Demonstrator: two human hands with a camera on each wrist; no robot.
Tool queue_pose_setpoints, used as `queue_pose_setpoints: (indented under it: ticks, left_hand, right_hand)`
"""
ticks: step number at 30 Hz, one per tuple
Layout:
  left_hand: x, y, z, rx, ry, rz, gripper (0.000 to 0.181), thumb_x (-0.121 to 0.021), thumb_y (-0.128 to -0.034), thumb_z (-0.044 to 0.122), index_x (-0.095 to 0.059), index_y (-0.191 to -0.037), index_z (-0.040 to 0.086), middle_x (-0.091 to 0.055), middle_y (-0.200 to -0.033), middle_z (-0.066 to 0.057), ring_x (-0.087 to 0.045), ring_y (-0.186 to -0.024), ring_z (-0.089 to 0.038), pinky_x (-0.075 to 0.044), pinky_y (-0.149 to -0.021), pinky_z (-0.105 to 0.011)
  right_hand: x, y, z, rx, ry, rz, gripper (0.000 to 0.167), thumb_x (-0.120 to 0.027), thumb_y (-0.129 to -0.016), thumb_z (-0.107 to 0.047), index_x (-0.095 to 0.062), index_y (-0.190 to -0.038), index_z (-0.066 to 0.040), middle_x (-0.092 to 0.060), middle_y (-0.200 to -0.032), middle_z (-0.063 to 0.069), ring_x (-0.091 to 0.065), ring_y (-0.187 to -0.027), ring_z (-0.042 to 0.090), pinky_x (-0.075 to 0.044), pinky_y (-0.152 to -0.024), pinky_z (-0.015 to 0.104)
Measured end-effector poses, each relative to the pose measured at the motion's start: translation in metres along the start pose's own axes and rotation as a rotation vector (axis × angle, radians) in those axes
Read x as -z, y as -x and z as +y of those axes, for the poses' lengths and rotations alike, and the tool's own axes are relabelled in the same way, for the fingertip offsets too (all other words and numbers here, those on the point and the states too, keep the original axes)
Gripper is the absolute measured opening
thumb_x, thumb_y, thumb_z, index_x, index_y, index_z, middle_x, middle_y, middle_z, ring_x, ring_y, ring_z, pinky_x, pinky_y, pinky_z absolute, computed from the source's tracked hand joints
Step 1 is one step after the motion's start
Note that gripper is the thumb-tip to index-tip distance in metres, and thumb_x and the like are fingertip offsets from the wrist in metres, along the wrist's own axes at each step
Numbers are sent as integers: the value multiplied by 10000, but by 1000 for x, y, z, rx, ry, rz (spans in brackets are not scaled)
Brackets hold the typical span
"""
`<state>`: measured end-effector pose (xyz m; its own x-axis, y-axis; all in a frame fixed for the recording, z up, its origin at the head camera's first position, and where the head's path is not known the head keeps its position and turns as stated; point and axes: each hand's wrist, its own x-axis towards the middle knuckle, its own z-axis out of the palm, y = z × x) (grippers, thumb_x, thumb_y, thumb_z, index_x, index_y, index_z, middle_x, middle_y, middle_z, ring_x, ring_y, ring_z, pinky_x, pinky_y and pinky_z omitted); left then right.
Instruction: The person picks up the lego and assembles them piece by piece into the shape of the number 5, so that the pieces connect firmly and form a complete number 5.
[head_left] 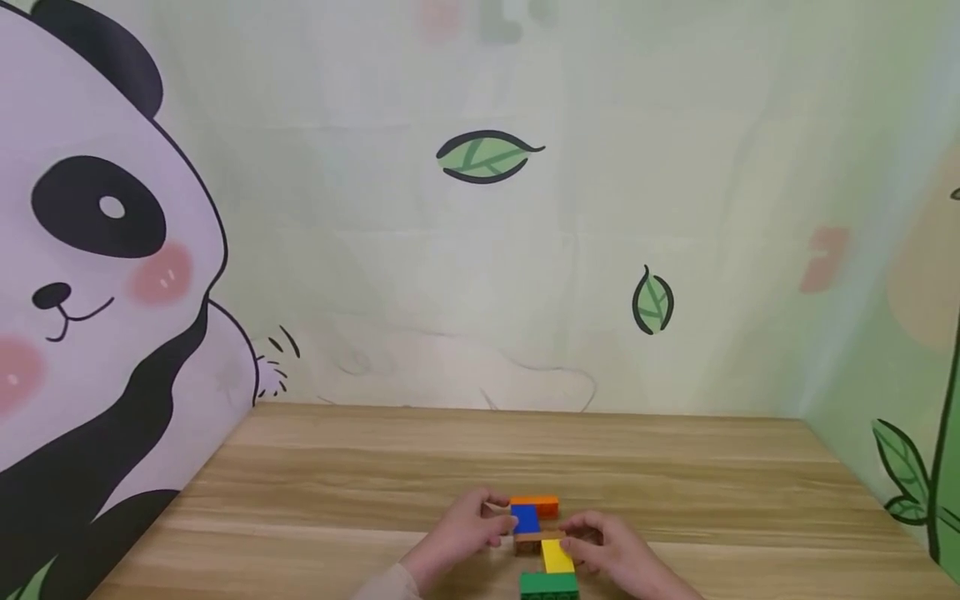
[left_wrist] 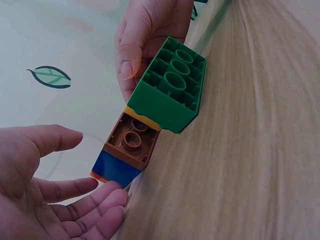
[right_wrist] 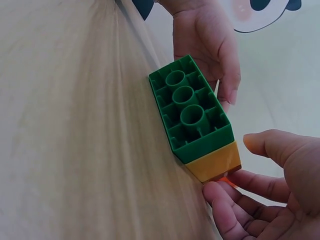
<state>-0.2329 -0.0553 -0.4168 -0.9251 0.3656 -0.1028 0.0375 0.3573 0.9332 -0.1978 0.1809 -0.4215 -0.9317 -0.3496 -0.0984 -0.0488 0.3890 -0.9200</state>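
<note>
A zigzag row of toy building blocks lies on its side on the wooden table (head_left: 330, 475). From far to near it runs orange block (head_left: 543, 506), blue block (head_left: 526, 518), brown block (head_left: 528, 545), yellow block (head_left: 557, 557) and green block (head_left: 549, 585). The green block's hollow underside (right_wrist: 192, 115) faces the viewer. My left hand (head_left: 467, 531) is beside the blue block, fingers loosely bent, its thumb clear of the block in the left wrist view. Beside the yellow block is my right hand (head_left: 621, 557), thumb apart and fingertips close to the block's lower edge; contact is unclear.
Behind the table hangs a pale green backdrop (head_left: 360, 208) with printed leaves. A large printed panda (head_left: 82, 350) fills the left side. The table's far edge (head_left: 637, 415) meets the backdrop. Wood surface extends to both sides of the blocks.
</note>
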Motion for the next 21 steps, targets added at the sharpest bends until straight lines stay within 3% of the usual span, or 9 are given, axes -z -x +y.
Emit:
queue_pose_setpoints:
  ticks: [5, 10, 13, 17, 21]
  left_hand:
    - [0, 1, -1, 7, 18, -9, 385, -663, -900, 198, -567, -1208, -12, -631, -901, -75, -584, -717, -156, -515, -635, -295]
    - [3, 4, -1, -39, 27, 2, 412, -657, -904, 215, -552, -1229, -17, -636, -935, -93, -592, -754, -171, -512, -640, -305]
    - [7, 6, 1, -87, -49, 42, 457, -670, -898, 256, -545, -1246, -14, -638, -974, -99, -591, -817, -181, -515, -661, -322]
    - [12, 6, 5, -146, -205, 117, 511, -690, -883, 278, -531, -1275, -7, -630, -1076, -142, -589, -941, -240, -532, -763, -401]
    - [17, 7, 8, -175, -300, 172, 522, -695, -877, 233, -509, -1311, 10, -598, -1190, -204, -580, -1052, -347, -518, -849, -493]
  right_hand:
    - [4, 1, -1, 3, -5, -14, 440, -611, -941, -280, -577, -1201, 73, -653, -997, 72, -572, -829, 170, -534, -662, 297]
    - [8, 2, -6, 29, 6, -20, 445, -593, -953, -287, -570, -1213, 73, -658, -977, 72, -586, -813, 179, -538, -642, 292]
    - [11, 4, -9, 62, 28, -14, 447, -582, -960, -285, -559, -1229, 72, -661, -1016, 96, -588, -833, 180, -538, -624, 284]
    - [14, 6, -14, 131, 105, 13, 441, -571, -965, -280, -546, -1244, 61, -648, -1122, 158, -586, -913, 161, -527, -683, 241]
    - [19, 6, -19, 206, 211, 56, 429, -577, -959, -282, -551, -1246, 34, -626, -1195, 190, -591, -974, 163, -507, -764, 211]
